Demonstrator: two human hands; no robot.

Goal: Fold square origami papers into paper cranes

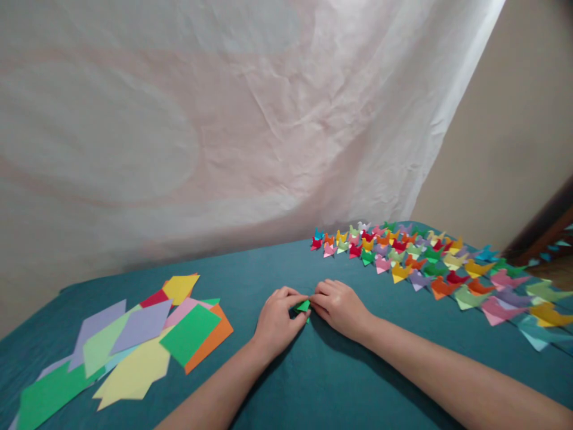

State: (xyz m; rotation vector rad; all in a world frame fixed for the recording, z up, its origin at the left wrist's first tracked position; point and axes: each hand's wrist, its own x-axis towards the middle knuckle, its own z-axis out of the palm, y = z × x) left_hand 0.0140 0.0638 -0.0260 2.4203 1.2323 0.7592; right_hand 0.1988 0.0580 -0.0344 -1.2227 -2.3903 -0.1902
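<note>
A small folded piece of green paper is between my two hands, low over the middle of the table. My left hand pinches it from the left with thumb and fingers. From the right, my right hand is closed, its fingertips pressed at the paper's right edge. Parts of the paper are hidden behind the fingers, so its full shape does not show.
Loose coloured paper sheets, such as a green sheet and a pale yellow sheet, overlap on the left. Rows of folded paper birds stand on the right. A teal cloth covers the table; a pale sheet hangs behind.
</note>
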